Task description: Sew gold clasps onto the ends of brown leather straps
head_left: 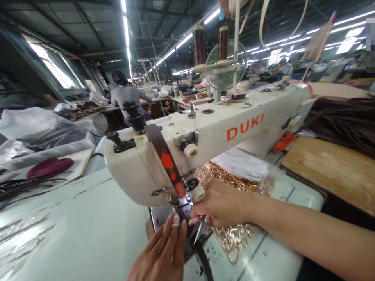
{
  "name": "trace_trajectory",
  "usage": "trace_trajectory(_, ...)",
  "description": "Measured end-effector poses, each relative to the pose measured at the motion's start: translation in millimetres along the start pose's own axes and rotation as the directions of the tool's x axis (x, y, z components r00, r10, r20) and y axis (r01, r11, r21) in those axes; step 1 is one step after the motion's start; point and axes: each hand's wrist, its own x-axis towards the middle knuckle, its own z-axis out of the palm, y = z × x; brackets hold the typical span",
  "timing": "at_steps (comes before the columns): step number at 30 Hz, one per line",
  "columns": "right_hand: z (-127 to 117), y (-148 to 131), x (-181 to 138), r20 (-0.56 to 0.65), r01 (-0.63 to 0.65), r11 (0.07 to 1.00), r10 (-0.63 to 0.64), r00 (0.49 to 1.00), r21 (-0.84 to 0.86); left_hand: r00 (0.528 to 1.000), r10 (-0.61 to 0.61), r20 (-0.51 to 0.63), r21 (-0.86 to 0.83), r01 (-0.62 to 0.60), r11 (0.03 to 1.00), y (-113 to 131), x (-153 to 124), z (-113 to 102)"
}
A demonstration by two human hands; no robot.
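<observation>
Room point(93, 27): a long workshop with a dark ceiling and rows of strip lights point(128, 43); a person in grey point(127, 95) at left, beyond the machine.
Surface point(79, 230): pale green, glossy at left, with ruler marks point(259, 249) at right.
Sewing machine point(209, 134): white, lettered "DUKI" — thread spools point(199, 46) and a green fan point(240, 64) above its arm.
Gold-coloured chain point(241, 177): heaped beneath that arm, partly under clear plastic.
Right hand point(219, 203): closed around small snips point(200, 231), blades exposed.
Left hand point(162, 255): fingers extended, gripping nothing, tips at the strip.
Dark strip point(203, 261): running from the presser foot point(186, 202) toward the viewer.
</observation>
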Motion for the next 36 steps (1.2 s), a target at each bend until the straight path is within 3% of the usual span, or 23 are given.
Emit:
trace_trajectory(7, -1.4, 1.7, -2.4, -0.036, 0.011, 1.000, -0.011, 0.999, -0.009, 0.999, 0.026, 0.035, -0.020, -0.025, 0.999, -1.2, 1.5, -7.5)
trace_trajectory(17, -1.2, 2.1, -3.5, -0.052, 0.047, 0.999, -0.046, 0.998, 0.014, 0.994, -0.080, 0.077, -0.224, 0.096, 0.970, 2.3, 5.2, -12.8)
trace_trajectory(27, -1.0, 1.9, -3.5, -0.082, 0.046, 0.999, -0.045, 0.996, 0.008, 0.978, -0.023, 0.206, -0.081, 0.041, 0.996, 5.2, 6.6, -17.5)
trace_trajectory(36, -0.3, 2.1, -4.0, -0.059, 0.043, 0.999, -0.041, 0.997, 0.025, 0.984, -0.172, -0.053, -0.126, 0.164, 0.978, 22.7, -7.0, 29.7)
